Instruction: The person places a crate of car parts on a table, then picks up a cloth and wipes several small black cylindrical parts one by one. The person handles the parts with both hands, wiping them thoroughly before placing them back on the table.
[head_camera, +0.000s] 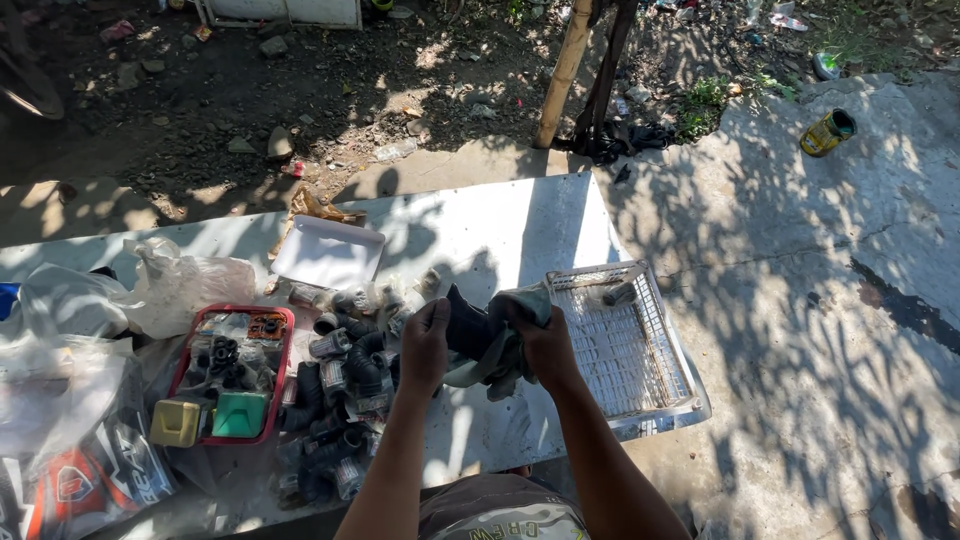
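I see bare table (520, 225) beyond my left hand (424, 345) and right hand (545, 345), both gripping a black fitting (468, 328) in a rag (505, 355) between them.

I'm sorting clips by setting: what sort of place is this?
Probably an outdoor yard work spot: a white table on cracked concrete beside littered dirt, with black pipe fittings heaped on it, in tree shade.
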